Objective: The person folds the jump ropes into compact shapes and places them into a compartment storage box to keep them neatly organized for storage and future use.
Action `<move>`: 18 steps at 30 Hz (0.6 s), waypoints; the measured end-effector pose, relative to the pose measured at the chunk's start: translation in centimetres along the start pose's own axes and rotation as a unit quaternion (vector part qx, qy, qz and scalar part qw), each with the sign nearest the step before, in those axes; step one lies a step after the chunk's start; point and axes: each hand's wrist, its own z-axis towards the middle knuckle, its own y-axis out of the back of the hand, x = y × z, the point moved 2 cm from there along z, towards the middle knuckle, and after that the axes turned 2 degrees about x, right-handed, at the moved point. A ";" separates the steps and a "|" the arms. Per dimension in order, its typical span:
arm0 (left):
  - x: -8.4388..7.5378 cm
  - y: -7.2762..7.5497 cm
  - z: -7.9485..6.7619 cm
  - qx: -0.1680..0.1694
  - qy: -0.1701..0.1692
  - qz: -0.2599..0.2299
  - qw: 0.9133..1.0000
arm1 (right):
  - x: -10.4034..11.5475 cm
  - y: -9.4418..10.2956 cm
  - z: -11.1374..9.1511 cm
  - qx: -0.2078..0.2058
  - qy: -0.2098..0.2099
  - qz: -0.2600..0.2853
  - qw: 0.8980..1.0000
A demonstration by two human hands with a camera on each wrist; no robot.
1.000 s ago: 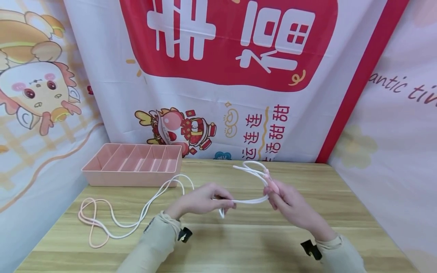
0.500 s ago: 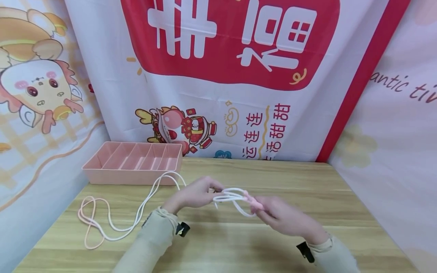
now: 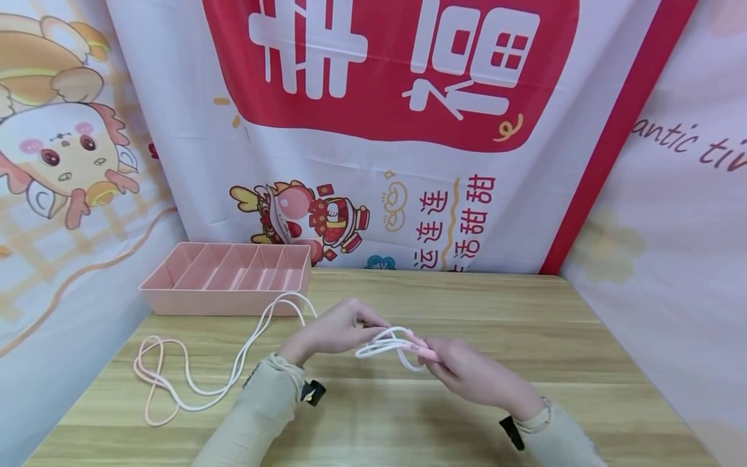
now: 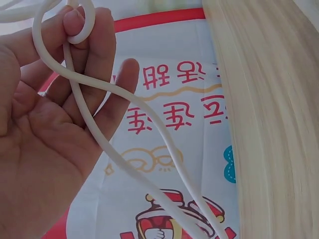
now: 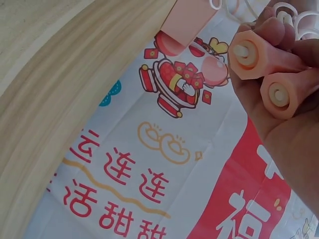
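Note:
A jump rope with a white cord (image 3: 236,370) and two pink handles (image 3: 425,352) stretches between my hands and the table. My right hand (image 3: 481,376) grips both handles together; their hexagonal ends (image 5: 244,55) face the camera in the right wrist view. Small loops of cord (image 3: 373,350) stick out from the handles toward my left hand (image 3: 335,331). That hand pinches the cord between thumb and fingertips, a loop curling round the thumb tip in the left wrist view. Two strands (image 4: 167,134) hang from it past the palm. The far end of the rope, tinted pink, lies looped on the table at left.
A pink box (image 3: 222,303) with several narrow compartments stands at the back left of the wooden table (image 3: 525,324). The rope's strands pass in front of its right corner. Printed cloths (image 3: 362,155) hang behind and on both sides.
My right hand has moved left and down with the handles, bringing the cord loops up to my left hand. The left hand has shifted slightly up, and the loops now point left.

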 end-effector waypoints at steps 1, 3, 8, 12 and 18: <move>0.0 0.0 0.0 0.000 0.001 -0.002 1.000 | 0.0 0.0 0.0 0.000 0.000 -0.001 1.000; 0.1 0.0 0.1 0.007 -0.001 -0.001 1.000 | 0.2 0.0 -0.1 -0.001 0.012 -0.012 1.000; 0.6 0.3 0.1 0.048 0.000 0.005 0.999 | 0.5 0.6 -0.4 0.006 0.038 -0.030 0.999; 1.4 0.4 -0.2 0.093 0.023 -0.009 0.995 | 0.0 1.8 -0.7 0.010 0.022 0.009 1.000; 1.8 0.3 -0.5 0.133 0.036 -0.032 0.990 | -1.1 3.0 -1.1 0.014 0.016 0.048 0.999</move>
